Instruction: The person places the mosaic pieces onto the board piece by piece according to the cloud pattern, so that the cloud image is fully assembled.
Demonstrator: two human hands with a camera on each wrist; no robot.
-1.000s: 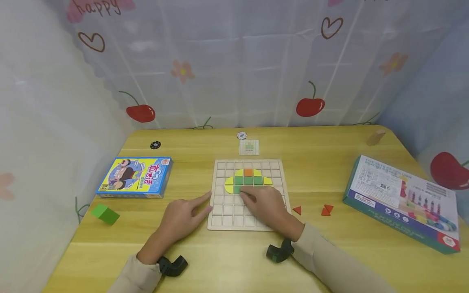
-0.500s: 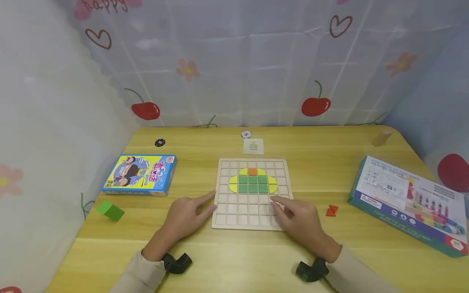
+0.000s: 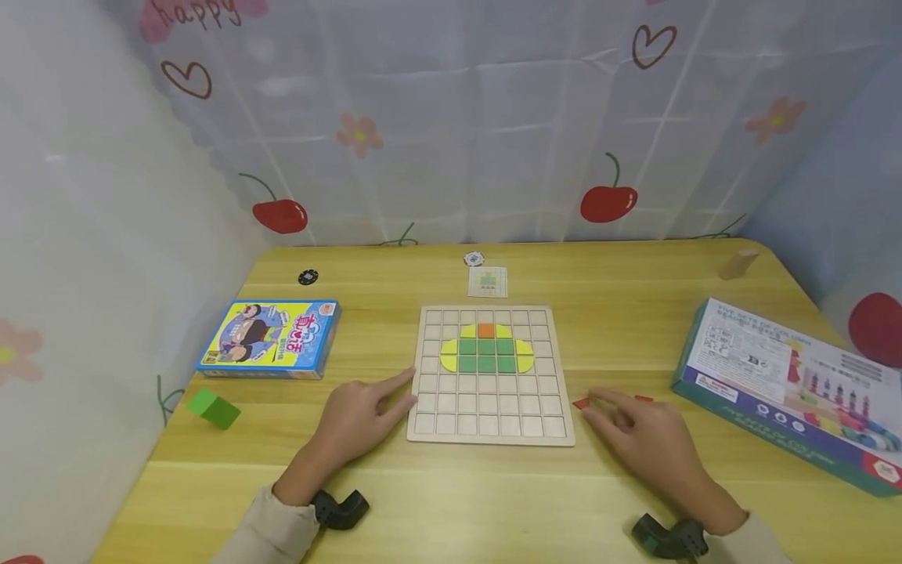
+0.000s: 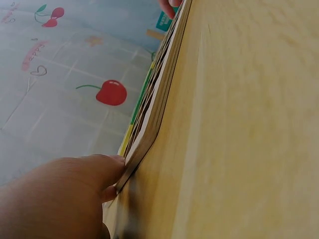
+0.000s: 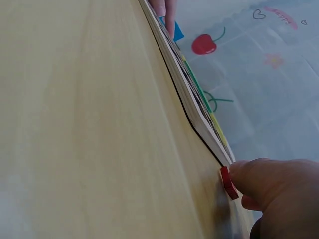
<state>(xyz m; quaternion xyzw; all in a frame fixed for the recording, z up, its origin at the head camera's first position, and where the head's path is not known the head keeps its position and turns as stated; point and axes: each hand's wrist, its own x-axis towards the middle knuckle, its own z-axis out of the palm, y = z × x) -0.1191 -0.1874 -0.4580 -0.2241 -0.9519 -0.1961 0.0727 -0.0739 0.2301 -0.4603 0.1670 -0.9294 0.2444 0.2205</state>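
Note:
A pale wooden grid board (image 3: 430, 424) lies in the middle of the table, with green, yellow and orange tiles (image 3: 486, 350) set in its upper rows. My left hand (image 3: 386, 395) rests flat at the board's left edge, its straight fingers touching the rim. The left wrist view shows this hand (image 4: 65, 194) against the board's edge (image 4: 154, 109). My right hand (image 3: 599, 407) lies on the table just right of the board. Its index finger and thumb pinch a small red triangle (image 3: 581, 404), also seen in the right wrist view (image 5: 228, 182). Another red piece (image 3: 643, 399) peeks out behind that hand.
A blue game box (image 3: 271, 338) and a green block (image 3: 213, 409) lie at the left. A large printed box (image 3: 785, 384) sits at the right, a wooden block (image 3: 737, 264) behind it. A pattern card (image 3: 488, 282), a white disc (image 3: 474, 258) and a black disc (image 3: 308, 276) lie beyond the board.
My right hand has left the tiles, slid down over the board's lower right and come to the red triangle on the table. The left hand has stayed put.

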